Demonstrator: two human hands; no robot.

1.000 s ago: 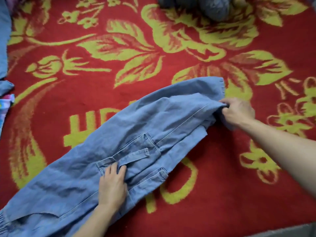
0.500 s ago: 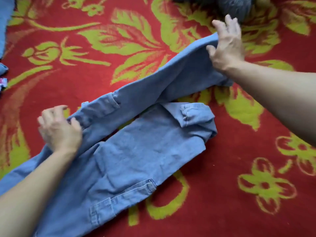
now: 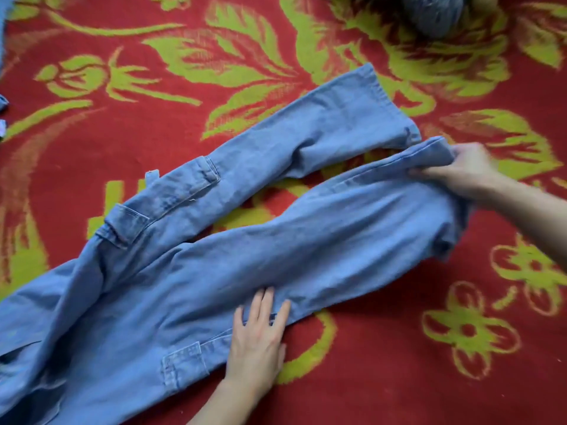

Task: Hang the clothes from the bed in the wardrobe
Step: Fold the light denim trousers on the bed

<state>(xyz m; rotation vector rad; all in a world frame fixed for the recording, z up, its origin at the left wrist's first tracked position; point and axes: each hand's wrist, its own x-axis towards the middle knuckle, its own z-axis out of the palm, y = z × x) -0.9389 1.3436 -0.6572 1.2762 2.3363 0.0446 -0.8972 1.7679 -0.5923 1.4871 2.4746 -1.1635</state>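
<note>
Denim trousers [image 3: 322,240] lie on the red flowered bedcover [image 3: 399,378], long axis running from lower left to middle right. The left hand [image 3: 257,335] presses flat and uncurled on the nearer leg at lower centre. The right hand [image 3: 463,173], far right, grips that leg's hem, cloth trailing leftward from it.

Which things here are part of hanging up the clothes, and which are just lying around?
Part of the job:
- denim cargo trousers, spread out on the bed
- left hand, pressing flat on the near leg
- right hand, gripping that leg's hem

Just lying about:
- grey fuzzy bundle at the top edge
- red floral blanket underneath
</note>
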